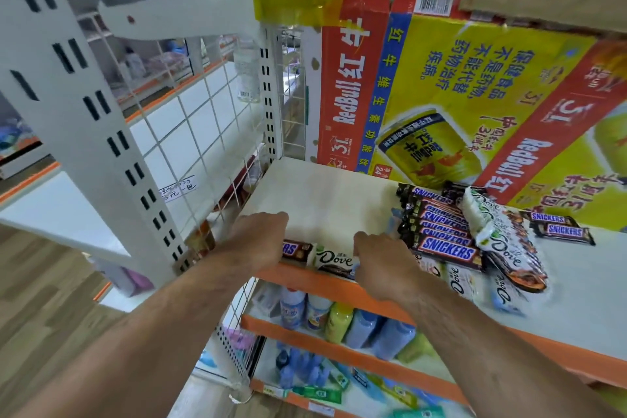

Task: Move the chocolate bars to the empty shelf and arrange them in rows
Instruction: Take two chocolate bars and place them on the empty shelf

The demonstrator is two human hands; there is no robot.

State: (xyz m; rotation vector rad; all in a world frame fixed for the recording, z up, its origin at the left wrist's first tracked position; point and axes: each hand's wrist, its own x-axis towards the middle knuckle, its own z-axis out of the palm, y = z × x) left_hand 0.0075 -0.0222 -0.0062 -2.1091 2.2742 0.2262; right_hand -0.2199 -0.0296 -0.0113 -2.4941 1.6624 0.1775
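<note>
Two hands reach over the front edge of the shelf [322,193]; the left hand [261,237] lies on top of the left end of a Snickers bar [298,249] with its fingers bent down a little, and I cannot tell if it grips the bar or only presses on it; the right hand [383,261] has its fingers curled down on the right end of a Dove bar [336,260] and seems to pinch it; these two bars lie end to end, right along the front edge near the left front corner, with their long sides running the same way as the edge, so they look like the start of a row; the rest of the bars sit in a messy pile [441,234] to the right of the hands, farther along the front edge, with some bars lying straight and some crooked; the right hand is just beside the pile and the left hand is well apart from it, so I think the right hand should fetch the next bar; behind the pile a big Red Bull box [441,85] stands at the back edge; bottles [339,316] stand on the shelf below.
</note>
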